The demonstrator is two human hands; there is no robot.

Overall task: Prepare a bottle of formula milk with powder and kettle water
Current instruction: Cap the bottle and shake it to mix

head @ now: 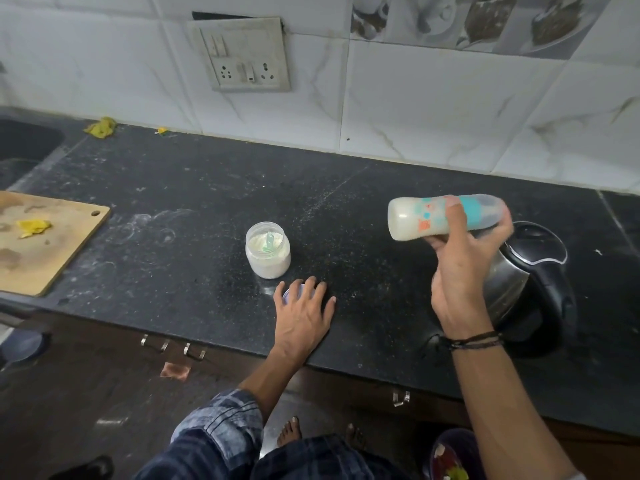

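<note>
A clear plastic baby bottle (412, 220) with teal and orange print lies almost on its side in the air above the black speckled stone countertop (207, 202), its base to the left and its capped end to the right, blurred. Milky white liquid fills the base end. The right hand (460, 271) has its fingers and thumb wrapped round the middle of the bottle, a dark thread band at the wrist. Just behind and below that hand stands a steel electric kettle (533, 271) with a black lid and handle. The left hand (304, 313) rests near the counter's front edge, fingers spread and nearly straight, lying over a small pale lilac lid (290, 293); it seems to cover the lid rather than grip it. Just beyond those fingertips stands an open clear jar of white powder (267, 254) with a pale green scoop (268, 242) stuck in it. At the far left lies a wooden cutting board (45, 244) bearing a yellow scrap (33, 227).
</note>
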